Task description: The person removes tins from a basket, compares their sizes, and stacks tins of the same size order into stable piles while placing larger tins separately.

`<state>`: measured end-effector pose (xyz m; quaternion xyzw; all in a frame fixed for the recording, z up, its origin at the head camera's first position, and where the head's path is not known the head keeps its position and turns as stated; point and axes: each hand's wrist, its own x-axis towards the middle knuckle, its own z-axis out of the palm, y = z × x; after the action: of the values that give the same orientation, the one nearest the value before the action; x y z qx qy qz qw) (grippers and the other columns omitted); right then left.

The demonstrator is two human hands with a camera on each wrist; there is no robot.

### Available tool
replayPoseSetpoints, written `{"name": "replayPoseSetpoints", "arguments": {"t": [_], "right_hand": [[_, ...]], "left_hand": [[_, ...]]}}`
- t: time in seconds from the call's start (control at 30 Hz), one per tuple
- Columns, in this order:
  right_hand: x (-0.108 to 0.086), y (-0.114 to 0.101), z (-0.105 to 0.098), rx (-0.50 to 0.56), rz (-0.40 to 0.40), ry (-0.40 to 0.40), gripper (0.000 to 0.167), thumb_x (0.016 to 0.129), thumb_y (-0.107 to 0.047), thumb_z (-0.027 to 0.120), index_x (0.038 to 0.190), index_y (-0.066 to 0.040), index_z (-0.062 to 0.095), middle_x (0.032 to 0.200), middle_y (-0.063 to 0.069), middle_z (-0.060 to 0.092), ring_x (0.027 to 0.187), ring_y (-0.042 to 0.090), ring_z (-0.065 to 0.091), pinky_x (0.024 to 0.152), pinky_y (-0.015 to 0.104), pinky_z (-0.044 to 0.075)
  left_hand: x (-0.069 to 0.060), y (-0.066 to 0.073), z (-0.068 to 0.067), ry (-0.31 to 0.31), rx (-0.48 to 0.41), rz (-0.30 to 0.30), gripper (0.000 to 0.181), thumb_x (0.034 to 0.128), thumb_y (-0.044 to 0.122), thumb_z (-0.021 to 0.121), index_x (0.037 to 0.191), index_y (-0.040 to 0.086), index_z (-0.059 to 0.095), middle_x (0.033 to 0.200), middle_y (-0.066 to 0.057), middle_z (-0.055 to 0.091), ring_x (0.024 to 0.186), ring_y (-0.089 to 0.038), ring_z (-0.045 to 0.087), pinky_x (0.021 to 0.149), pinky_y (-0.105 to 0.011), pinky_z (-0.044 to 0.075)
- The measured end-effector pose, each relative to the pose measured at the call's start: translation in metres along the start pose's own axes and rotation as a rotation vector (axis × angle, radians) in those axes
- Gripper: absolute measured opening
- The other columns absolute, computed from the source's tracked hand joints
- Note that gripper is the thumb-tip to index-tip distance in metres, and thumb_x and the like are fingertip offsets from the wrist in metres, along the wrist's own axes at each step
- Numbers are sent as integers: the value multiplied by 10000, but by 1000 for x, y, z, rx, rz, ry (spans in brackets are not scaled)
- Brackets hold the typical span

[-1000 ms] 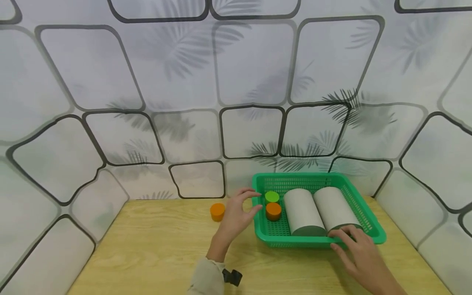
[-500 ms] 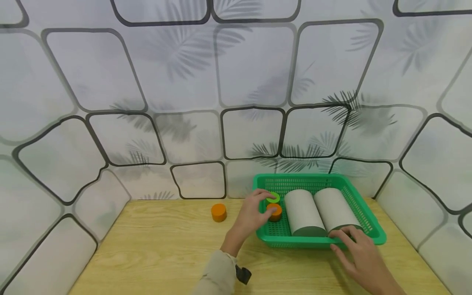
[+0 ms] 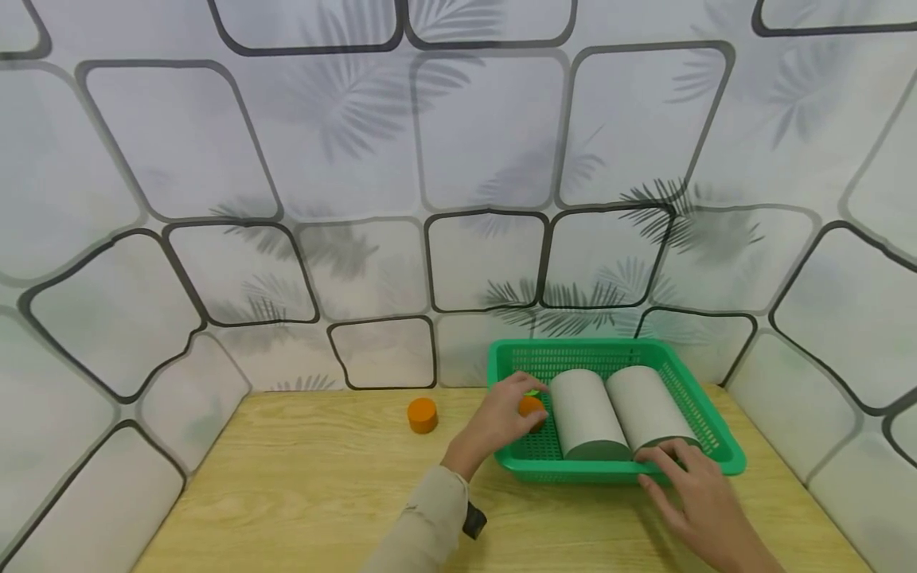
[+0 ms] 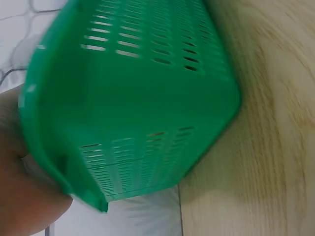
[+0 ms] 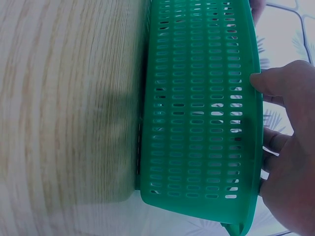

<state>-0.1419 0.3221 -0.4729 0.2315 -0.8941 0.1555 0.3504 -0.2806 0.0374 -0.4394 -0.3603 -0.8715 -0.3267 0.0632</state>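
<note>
My left hand [image 3: 505, 414] reaches over the left side of a green plastic basket [image 3: 573, 471]. Its thumb and fingers lie around a short orange cylinder [image 3: 530, 409] inside; whether they grip it is unclear. A light green round piece [image 3: 533, 392] behind it is mostly hidden by the fingers. At the basket's front rim, my right hand [image 3: 691, 493] grips the edge. The right wrist view shows the right thumb [image 5: 270, 81] outside the rim and the other fingers on the inner side. In the left wrist view, the basket's wall [image 4: 133, 108] hides the left fingertips.
Two whitish half-round blocks with dark green ends, the left block [image 3: 587, 414] and the right block [image 3: 650, 404], lie side by side in the basket. Another orange cylinder [image 3: 423, 415] stands on the wooden table [image 3: 308, 469], left of the basket. A patterned wall covering [image 3: 380, 350] rises behind.
My left hand has moved right, from the basket's left rim to over the orange and green pieces inside. The right hand has stayed on the front rim.
</note>
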Motion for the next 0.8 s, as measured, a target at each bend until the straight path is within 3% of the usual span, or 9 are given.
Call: {"name": "replayPoseSetpoints", "arguments": {"t": [0.17, 0.37, 0.53, 0.8], "right_hand": [[0, 1, 1, 2, -3, -3, 356, 751, -90, 859, 1069, -189, 731, 999, -83, 588, 860, 142, 587, 687, 406, 501], [0, 1, 1, 13, -28, 25, 352, 756, -121, 869, 1068, -204, 729, 989, -91, 586, 838, 140, 582, 660, 384, 495], [-1, 1, 0, 0, -11, 1, 376, 730, -96, 871, 1064, -196, 731, 985, -82, 583, 838, 133, 584, 674, 390, 500], [0, 0, 0, -10, 15, -31, 360, 742, -87, 861, 1067, -170, 732, 988, -80, 574, 850, 122, 578, 701, 412, 496]], "left_hand": [[7, -3, 7, -73, 199, 13, 381, 945, 225, 777, 1305, 133, 693, 1284, -14, 620, 1181, -180, 600, 995, -287, 510], [13, 0, 11, -166, 434, 15, 427, 939, 293, 781, 1346, 235, 666, 1321, 12, 593, 1238, -205, 568, 1018, -393, 497], [19, 1, 13, -222, 531, -4, 410, 948, 333, 765, 1343, 301, 656, 1342, 33, 572, 1269, -212, 539, 1049, -457, 474], [29, 1, 17, -291, 625, -8, 387, 934, 348, 779, 1308, 340, 682, 1317, 21, 581, 1192, -216, 544, 952, -462, 487]]}}
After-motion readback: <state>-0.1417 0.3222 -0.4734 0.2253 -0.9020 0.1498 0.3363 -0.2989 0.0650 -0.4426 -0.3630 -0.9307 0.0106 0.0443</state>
